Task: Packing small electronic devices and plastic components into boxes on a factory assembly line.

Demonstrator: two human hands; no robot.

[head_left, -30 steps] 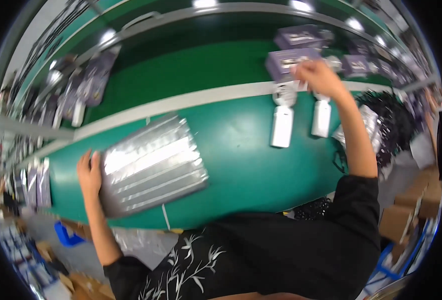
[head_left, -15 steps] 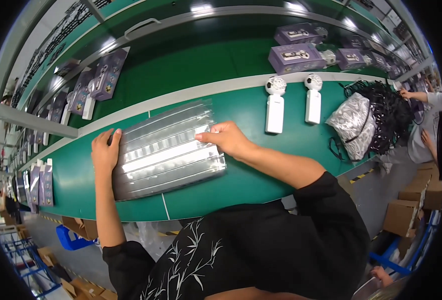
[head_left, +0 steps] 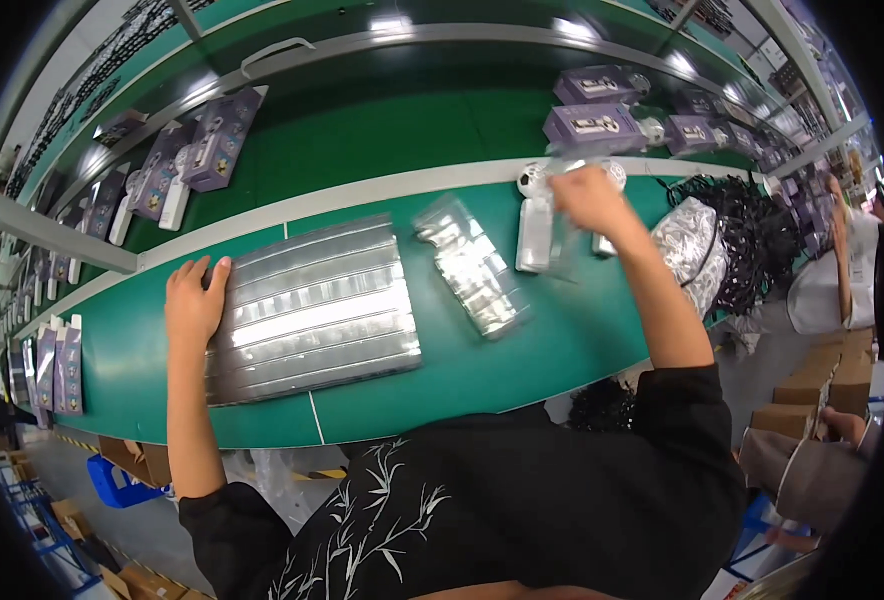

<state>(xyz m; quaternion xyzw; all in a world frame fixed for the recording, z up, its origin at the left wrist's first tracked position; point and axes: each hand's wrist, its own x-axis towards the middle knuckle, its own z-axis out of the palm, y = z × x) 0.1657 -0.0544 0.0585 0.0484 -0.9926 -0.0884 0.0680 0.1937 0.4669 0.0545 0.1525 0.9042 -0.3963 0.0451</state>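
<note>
The clear bag (head_left: 562, 215) was pinched in the right hand (head_left: 587, 200) over the white device (head_left: 535, 232), left hand (head_left: 194, 305) spread flat on the foil stack (head_left: 312, 310); it might snag.

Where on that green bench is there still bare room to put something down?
Bare green shows on the bench near its front edge, between the single silvery bag and the right hand's forearm, and left of the left hand. It is crowded around the white devices and the black cable heap.
</note>
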